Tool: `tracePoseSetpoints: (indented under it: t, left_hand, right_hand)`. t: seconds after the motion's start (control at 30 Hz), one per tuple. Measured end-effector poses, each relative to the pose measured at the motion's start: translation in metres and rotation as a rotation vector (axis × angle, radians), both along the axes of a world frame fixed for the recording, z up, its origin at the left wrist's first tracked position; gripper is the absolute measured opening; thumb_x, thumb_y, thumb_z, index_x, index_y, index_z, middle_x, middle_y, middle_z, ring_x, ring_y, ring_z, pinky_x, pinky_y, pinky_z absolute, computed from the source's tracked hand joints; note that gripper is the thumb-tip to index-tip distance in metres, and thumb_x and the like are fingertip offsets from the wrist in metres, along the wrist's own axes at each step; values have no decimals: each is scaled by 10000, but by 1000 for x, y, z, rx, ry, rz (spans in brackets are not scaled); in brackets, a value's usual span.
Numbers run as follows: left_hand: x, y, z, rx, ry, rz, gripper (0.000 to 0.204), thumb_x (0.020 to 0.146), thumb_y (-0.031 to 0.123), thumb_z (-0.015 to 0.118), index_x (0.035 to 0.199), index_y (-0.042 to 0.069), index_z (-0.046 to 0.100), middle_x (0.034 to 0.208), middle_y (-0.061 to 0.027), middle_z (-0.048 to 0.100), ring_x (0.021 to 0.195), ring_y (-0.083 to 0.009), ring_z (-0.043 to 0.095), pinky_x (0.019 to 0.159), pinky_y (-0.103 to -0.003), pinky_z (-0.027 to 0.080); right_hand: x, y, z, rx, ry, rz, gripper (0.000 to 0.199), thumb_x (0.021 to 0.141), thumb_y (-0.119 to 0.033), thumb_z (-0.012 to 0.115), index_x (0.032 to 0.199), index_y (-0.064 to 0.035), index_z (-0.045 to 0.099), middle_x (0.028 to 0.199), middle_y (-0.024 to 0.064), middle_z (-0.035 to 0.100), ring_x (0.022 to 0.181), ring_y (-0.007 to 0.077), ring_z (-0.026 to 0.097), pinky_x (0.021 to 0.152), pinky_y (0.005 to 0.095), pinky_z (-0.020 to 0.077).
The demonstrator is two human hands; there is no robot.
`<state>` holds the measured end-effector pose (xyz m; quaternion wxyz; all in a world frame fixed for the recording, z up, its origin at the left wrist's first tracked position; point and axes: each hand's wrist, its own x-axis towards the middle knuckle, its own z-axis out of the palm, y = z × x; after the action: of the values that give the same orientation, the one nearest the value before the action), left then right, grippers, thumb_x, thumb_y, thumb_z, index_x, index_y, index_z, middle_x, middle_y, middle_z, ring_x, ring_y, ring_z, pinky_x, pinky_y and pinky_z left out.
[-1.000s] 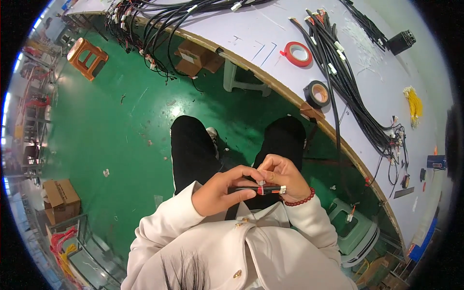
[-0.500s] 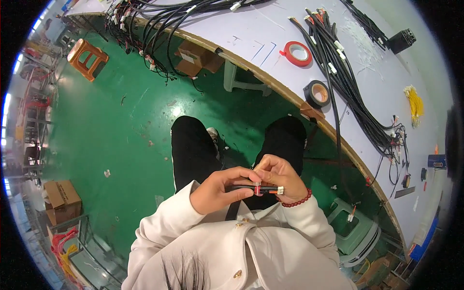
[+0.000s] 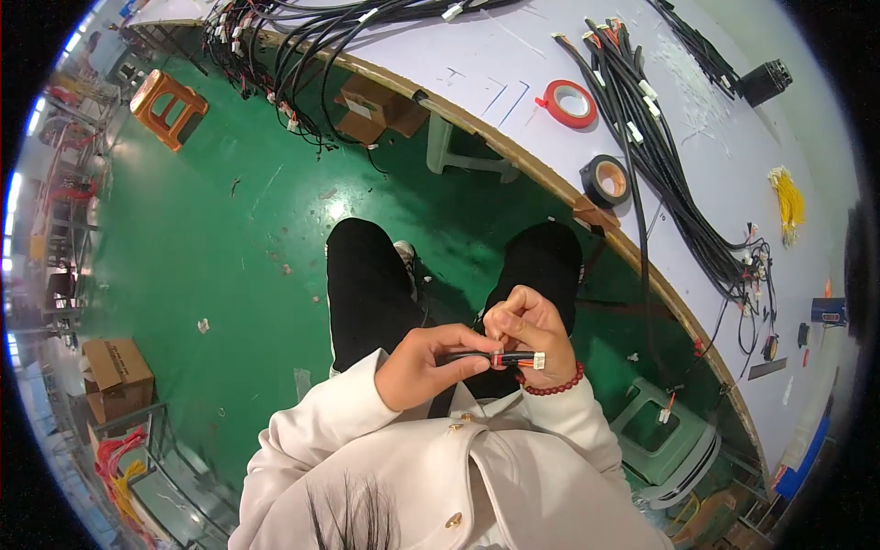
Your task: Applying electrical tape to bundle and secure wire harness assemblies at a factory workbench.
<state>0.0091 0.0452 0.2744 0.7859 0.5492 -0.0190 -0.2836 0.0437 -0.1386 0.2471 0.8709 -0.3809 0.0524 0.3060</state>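
My left hand (image 3: 423, 367) is closed round the end of a black cable (image 3: 475, 356), thumb below and fingers above. A narrow red band (image 3: 497, 358) circles the cable just beyond those fingertips. Short orange and dark wires run from there to a small white connector (image 3: 539, 360) in front of my right palm. My right hand (image 3: 541, 332) has its thumb and fingers pinched together just above the band. Whatever lies in that pinch is too small or hidden to make out. Red beads ring the right wrist.
On the white table (image 3: 513, 55) to the right lie a red tape roll (image 3: 569, 104), a black tape roll (image 3: 606, 181), a bundle of black cables (image 3: 674, 188) and yellow wires (image 3: 786, 206). More cables hang over its far edge. A green stool (image 3: 655, 440) stands right, an orange stool (image 3: 170, 108) far left.
My right hand's fingers have curled and lifted slightly off the cable. The band looks flatter round the cable than before. The cable end has shifted a little to the right.
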Motion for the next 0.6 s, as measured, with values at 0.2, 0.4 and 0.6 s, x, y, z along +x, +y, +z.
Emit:
tracePoseSetpoints:
  t: [0.2,0.4,0.6]
  left_hand:
    - [-8,-1,-2,-20,-13,7,122,854,1,601,962,-36,640,951,-131,663,922,-168,624,853,-287,480]
    - [-8,-2,-5,-221,85,100,179,888,27,560,1060,-15,588,953,-114,658,919,-160,618,840,-286,482]
    - [-8,-1,-2,-175,1,116,209,893,62,572,1093,1,578,982,-76,653,866,-83,588,665,-179,433]
  right_hand:
    - [-11,7,-10,4,-41,-60,116,846,-74,618,789,-47,521,724,73,591,586,71,535,525,185,429]
    - [-14,9,-5,44,5,-94,88,858,-104,619,828,-37,569,753,70,598,609,77,538,522,194,431]
    - [-14,14,4,253,77,-109,187,886,-160,594,1020,-32,569,872,115,625,591,124,569,512,235,481]
